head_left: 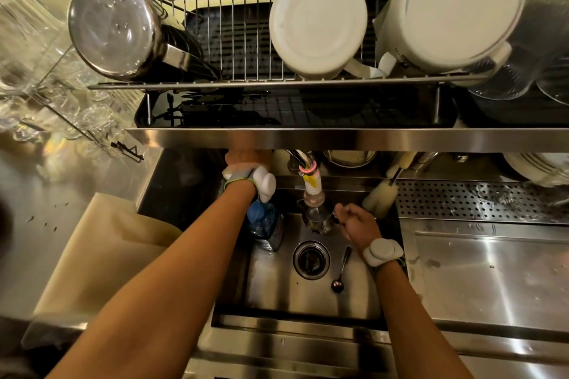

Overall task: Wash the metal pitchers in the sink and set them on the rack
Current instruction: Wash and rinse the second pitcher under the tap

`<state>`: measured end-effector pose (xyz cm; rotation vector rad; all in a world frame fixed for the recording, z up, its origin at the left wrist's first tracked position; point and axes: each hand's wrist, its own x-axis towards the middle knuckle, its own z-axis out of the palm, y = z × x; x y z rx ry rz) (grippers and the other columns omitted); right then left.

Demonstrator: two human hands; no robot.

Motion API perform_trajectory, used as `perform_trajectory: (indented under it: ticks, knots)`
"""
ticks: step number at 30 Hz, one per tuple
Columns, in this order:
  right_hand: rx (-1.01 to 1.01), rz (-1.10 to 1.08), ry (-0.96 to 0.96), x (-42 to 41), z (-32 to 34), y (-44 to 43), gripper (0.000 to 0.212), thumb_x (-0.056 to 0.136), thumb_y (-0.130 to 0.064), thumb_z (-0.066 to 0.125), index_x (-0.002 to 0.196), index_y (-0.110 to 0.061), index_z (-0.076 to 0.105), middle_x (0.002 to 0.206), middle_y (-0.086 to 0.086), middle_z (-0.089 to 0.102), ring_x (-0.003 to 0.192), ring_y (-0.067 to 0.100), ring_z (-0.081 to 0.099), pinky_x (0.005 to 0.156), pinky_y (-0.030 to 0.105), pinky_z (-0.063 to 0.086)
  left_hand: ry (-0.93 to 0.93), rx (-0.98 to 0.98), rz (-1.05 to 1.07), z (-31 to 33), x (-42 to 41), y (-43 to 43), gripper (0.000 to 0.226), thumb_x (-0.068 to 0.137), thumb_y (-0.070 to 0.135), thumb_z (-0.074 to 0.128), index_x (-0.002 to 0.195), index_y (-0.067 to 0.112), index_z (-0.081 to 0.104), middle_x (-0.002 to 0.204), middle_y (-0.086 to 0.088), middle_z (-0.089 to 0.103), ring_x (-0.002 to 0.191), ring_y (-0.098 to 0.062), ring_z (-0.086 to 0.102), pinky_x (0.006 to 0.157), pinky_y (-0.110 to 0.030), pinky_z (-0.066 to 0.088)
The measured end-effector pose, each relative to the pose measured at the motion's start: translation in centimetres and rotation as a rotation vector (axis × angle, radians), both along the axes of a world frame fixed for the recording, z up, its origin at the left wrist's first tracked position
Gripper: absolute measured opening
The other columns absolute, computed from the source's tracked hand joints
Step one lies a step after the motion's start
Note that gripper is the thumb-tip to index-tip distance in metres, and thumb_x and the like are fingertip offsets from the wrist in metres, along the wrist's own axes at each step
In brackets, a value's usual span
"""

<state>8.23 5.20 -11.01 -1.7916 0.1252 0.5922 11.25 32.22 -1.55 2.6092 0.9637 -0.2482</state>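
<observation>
My right hand (354,223) has fingers curled round the handle side of the small metal pitcher (317,220) and holds it upright just under the faucet nozzle (313,191), at the back edge of the sink (277,286). Can't tell if water is running. My left hand (246,160) is up at the sink's back left corner, mostly hidden under the shelf edge (338,138), so I can't tell whether it is spread or gripping anything. My guess is it's at the tap.

Progress: one steel pitcher (114,24) sits upside down at the left end of the rack (246,84), so that one looks done. Two white jugs (317,21) stand inverted toward the right end. Bare wire shows between the steel pitcher and the nearer jug.

I judge the pitcher in hand to be at the rinse step and not racked yet. No other metal pitcher shows in the sink, only a spoon (340,271) beside the drain (311,258). Left to do: finish the rinse, tip it over, lift it to the rack.
</observation>
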Motion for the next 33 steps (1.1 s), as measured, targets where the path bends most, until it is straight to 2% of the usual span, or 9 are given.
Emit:
perform_trajectory:
  ticks: [3,7,12,18,23,25,28,31,33]
  knots:
    - [0.020,-0.011,-0.006,-0.1,0.0,0.2,0.038,0.100,-0.032,0.061,0.068,-0.013,0.054,0.059,0.001,0.047,0.063,0.018,0.045,0.070,0.033,0.039,-0.278,0.031,0.033,0.9,-1.8,-2.3,0.025,0.095,0.037,0.049,0.097,0.014,0.058,0.099,-0.006,0.062,0.089,-0.025,0.059,0.072,-0.032,0.042]
    - [0.037,-0.040,-0.005,-0.1,-0.5,0.7,0.037,0.099,-0.030,0.063,0.067,-0.013,0.057,0.066,0.005,0.053,0.071,0.020,0.050,0.076,0.036,0.043,-0.660,-0.108,0.041,0.1,-5.4,-5.7,0.029,0.090,0.025,0.060,0.115,0.011,0.056,0.120,-0.016,0.056,0.095,-0.031,0.059,0.077,-0.038,0.053]
    - [0.031,-0.071,-0.008,-0.4,-0.7,1.3,0.039,0.098,-0.034,0.064,0.060,-0.023,0.060,0.059,-0.005,0.056,0.066,0.018,0.052,0.075,0.037,0.044,-0.377,-0.377,0.151,-3.2,-8.0,-8.9,0.041,0.085,0.049,0.066,0.099,0.011,0.059,0.094,-0.007,0.066,0.084,-0.020,0.064,0.065,-0.025,0.044]
    - [0.131,-0.010,0.056,-1.1,0.0,1.6,0.032,0.098,-0.026,0.066,0.066,-0.022,0.070,0.073,0.002,0.068,0.081,0.023,0.061,0.080,0.036,0.047,-0.024,-0.615,0.230,-7.6,-6.8,-10.2,0.131,0.041,0.100,0.050,0.129,0.003,0.052,0.117,-0.014,0.067,0.102,-0.030,0.068,0.082,-0.037,0.059]
    - [0.131,0.188,0.102,-1.0,0.5,1.2,0.018,0.092,-0.029,0.073,0.076,-0.025,0.080,0.095,0.001,0.078,0.104,0.025,0.070,0.103,0.043,0.050,-0.049,-0.633,0.290,-8.6,-6.2,-10.3,0.155,0.033,0.101,0.051,0.143,-0.005,0.030,0.134,-0.020,0.057,0.117,-0.035,0.061,0.094,-0.046,0.055]
    - [0.127,0.243,0.102,-1.0,0.6,1.1,0.008,0.085,-0.033,0.079,0.081,-0.027,0.082,0.102,-0.001,0.077,0.107,0.024,0.070,0.105,0.046,0.050,-0.079,-0.646,0.311,-7.7,-6.4,-10.6,0.150,0.035,0.095,0.056,0.144,-0.005,0.026,0.135,-0.020,0.056,0.121,-0.034,0.058,0.098,-0.045,0.052]
    - [0.124,0.336,0.122,-0.6,0.4,0.7,0.022,0.078,-0.041,0.082,0.094,-0.026,0.082,0.110,-0.001,0.076,0.110,0.022,0.069,0.103,0.041,0.051,-0.145,-0.623,0.310,-5.7,-7.1,-11.2,0.126,0.044,0.075,0.067,0.140,-0.001,0.036,0.132,-0.016,0.059,0.119,-0.031,0.059,0.099,-0.041,0.051]
    - [0.118,0.307,0.180,-0.3,0.2,0.2,0.011,0.092,-0.014,0.072,0.103,-0.013,0.076,0.106,0.005,0.074,0.108,0.024,0.068,0.095,0.029,0.055,-0.208,-0.539,0.196,-5.0,-7.7,-11.2,0.077,0.060,0.043,0.081,0.122,0.009,0.051,0.116,-0.009,0.065,0.108,-0.025,0.062,0.089,-0.032,0.052]
    - [0.085,0.230,0.165,-0.3,0.3,-0.1,0.026,0.090,-0.005,0.073,0.115,-0.013,0.068,0.113,0.009,0.072,0.110,0.023,0.068,0.090,0.026,0.055,-0.240,-0.514,0.091,-4.6,-8.1,-11.0,0.062,0.063,0.032,0.083,0.116,0.014,0.056,0.107,-0.001,0.067,0.098,-0.017,0.062,0.080,-0.027,0.049]
